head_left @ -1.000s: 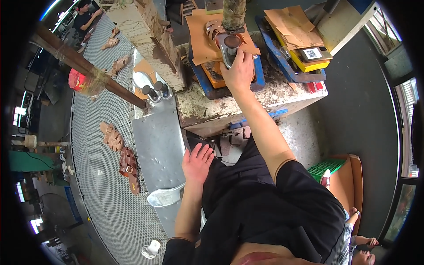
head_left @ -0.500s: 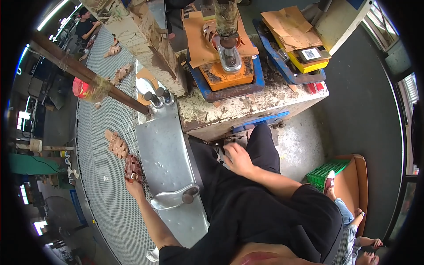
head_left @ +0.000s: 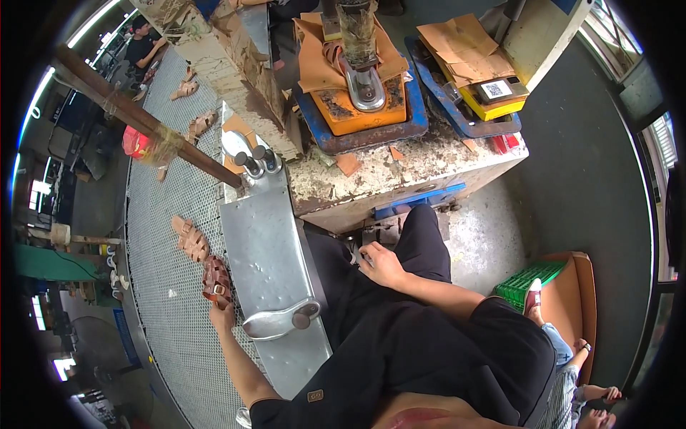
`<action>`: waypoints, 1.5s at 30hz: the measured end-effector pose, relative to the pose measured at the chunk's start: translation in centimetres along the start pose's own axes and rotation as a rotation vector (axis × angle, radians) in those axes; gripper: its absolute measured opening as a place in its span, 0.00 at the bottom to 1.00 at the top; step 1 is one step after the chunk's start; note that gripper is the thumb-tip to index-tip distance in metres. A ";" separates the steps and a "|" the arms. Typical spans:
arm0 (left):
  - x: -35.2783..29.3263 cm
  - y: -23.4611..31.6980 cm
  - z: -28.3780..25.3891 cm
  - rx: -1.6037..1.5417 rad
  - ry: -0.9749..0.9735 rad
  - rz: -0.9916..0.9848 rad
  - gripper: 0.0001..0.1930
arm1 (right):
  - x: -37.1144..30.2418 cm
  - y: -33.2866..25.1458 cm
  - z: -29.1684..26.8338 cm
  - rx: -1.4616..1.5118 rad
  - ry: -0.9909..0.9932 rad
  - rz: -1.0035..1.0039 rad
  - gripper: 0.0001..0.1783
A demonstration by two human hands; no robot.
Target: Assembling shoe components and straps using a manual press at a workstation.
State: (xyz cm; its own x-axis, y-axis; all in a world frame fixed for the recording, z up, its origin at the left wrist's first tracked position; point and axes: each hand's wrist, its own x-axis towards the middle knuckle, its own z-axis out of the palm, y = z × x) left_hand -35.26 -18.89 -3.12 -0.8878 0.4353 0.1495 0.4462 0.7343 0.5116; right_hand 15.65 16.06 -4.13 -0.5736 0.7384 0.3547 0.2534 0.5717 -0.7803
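Note:
My left hand (head_left: 223,313) reaches out over the wire-mesh conveyor (head_left: 164,329) and closes on the near end of a dark brown strappy sandal (head_left: 216,277). A lighter tan sandal (head_left: 189,238) lies just beyond it on the mesh. My right hand (head_left: 382,263) rests low by my black-clad thigh, fingers curled at a dark metal part (head_left: 355,252) under the bench; I cannot tell whether it grips it. On the bench, a metal shoe form (head_left: 364,84) with a sandal strap sits on the orange pad (head_left: 357,114) of a press.
A sheet-metal panel (head_left: 264,264) with a lever handle (head_left: 282,320) stands between conveyor and lap. More sandals (head_left: 200,123) lie farther along the mesh. Cardboard and a yellow box (head_left: 493,96) sit on the bench. A green crate (head_left: 532,275) and another person's feet are at right.
My right hand dropped from the press down to my thigh under the bench. My left hand left my lap and reached out to the brown sandal on the conveyor.

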 end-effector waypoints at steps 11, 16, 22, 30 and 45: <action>-1.1 1.7 -1.5 -0.804 -0.013 -0.214 0.19 | -1.8 0.2 0.9 0.002 -0.064 0.037 0.16; -2.2 0.8 -0.3 -0.806 0.216 0.040 0.21 | -1.9 0.4 -0.8 0.004 -0.077 0.014 0.16; -5.1 4.2 -3.2 -1.163 0.304 0.063 0.27 | -1.9 -1.5 1.6 0.028 -0.061 -0.028 0.14; -7.4 17.8 -0.2 -1.535 -0.122 0.213 0.27 | -5.3 -1.2 3.1 0.042 0.093 -0.016 0.10; -12.8 29.0 6.9 -1.587 -0.289 0.114 0.28 | 0.3 -1.1 -4.0 0.051 0.217 -0.026 0.16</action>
State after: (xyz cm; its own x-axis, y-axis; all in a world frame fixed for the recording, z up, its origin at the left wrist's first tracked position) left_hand -10.17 0.43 3.99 -0.7283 0.6601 0.1837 -0.2184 -0.4778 0.8509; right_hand 18.34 17.05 -1.06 -0.3972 0.7863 0.4733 0.1979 0.5770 -0.7924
